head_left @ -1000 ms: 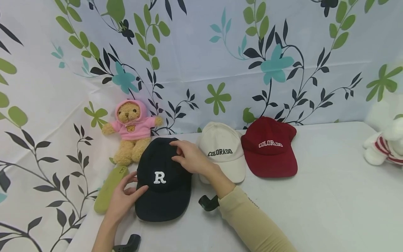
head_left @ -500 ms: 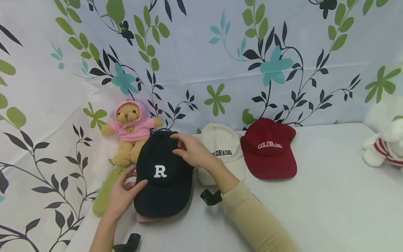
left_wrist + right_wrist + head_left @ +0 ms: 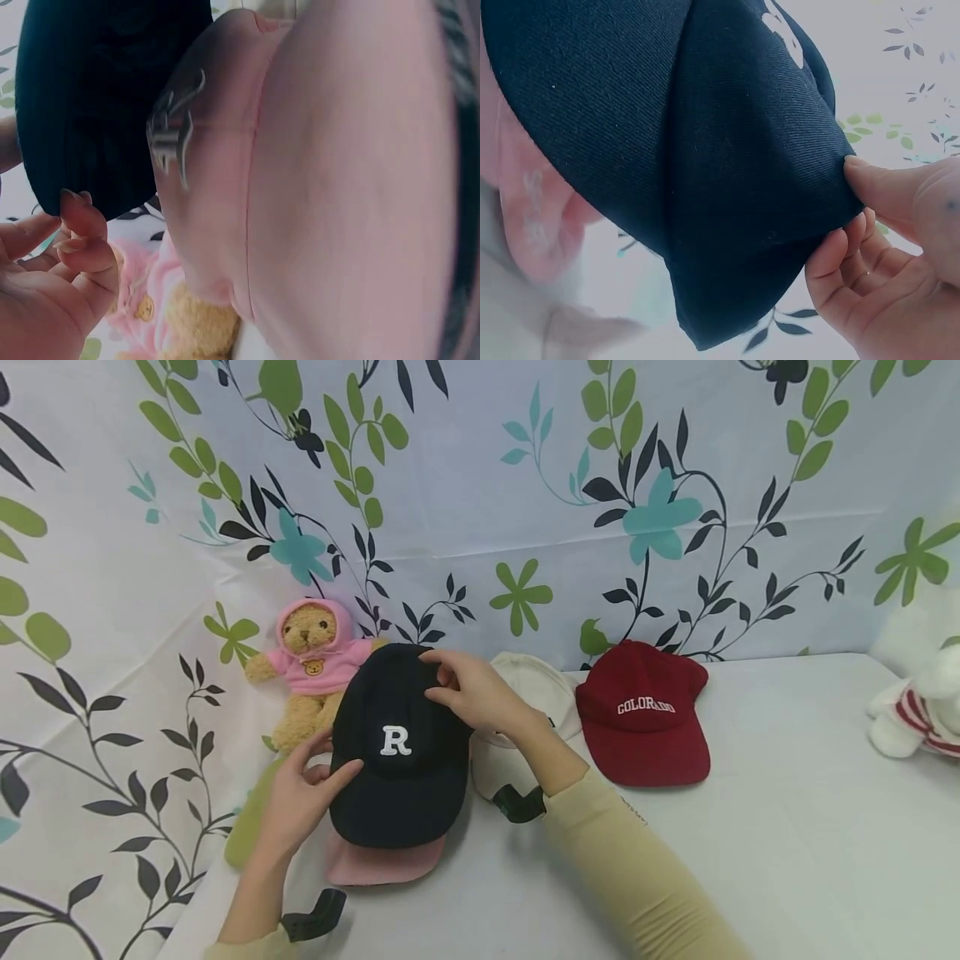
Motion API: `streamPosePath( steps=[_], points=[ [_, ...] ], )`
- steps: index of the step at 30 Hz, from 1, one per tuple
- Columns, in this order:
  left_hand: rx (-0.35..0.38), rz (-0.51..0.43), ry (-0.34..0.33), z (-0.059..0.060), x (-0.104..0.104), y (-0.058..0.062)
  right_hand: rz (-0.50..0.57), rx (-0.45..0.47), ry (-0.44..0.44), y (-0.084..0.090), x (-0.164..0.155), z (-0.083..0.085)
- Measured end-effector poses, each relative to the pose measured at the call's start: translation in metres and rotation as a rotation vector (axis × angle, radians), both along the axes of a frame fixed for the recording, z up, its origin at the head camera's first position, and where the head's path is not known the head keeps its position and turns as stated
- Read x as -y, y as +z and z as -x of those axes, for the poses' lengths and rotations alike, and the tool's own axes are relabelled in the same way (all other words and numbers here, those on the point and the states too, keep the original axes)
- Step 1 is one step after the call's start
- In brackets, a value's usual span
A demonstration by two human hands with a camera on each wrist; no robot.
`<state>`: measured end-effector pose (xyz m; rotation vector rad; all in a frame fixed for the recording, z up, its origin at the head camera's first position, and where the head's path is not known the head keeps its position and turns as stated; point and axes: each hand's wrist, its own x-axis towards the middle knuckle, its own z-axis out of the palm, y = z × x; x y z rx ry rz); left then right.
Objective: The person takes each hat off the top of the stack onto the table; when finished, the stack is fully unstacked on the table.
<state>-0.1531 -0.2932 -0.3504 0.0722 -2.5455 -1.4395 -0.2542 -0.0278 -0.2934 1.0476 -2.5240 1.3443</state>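
Two hands hold the black cap: the left hand pinches its side at 9 o'clock, the right hand pinches its crown at 2 o'clock, above a pink cap.

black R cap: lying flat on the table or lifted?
Lifted and tilted. Both hands, left hand and right hand, hold the black cap above a pink cap.

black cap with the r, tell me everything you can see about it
The black cap is a dark twill baseball cap with a white embroidered R on the front and a curved brim toward the camera. It is raised and tilted over a pink cap whose brim shows beneath. The right hand pinches its crown fabric; the left hand holds its side. A teddy bear sits behind it.
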Motion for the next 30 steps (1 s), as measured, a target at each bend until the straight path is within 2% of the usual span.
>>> streamPosePath(
  steps=[6, 13, 21, 30],
  points=[
    [-0.018, -0.051, -0.009, 0.009, -0.019, 0.004, -0.002, 0.004, -0.032, 0.003, -0.020, 0.006],
    [-0.085, -0.102, -0.010, 0.017, -0.045, -0.002, -0.006, 0.024, -0.057, 0.004, -0.048, 0.009],
    [-0.166, -0.110, -0.066, 0.027, -0.075, -0.006, -0.009, 0.044, -0.087, 0.004, -0.083, 0.010],
    [-0.246, -0.128, -0.083, 0.041, -0.119, -0.005, -0.058, -0.018, -0.167, 0.013, -0.125, 0.007]
  ],
)
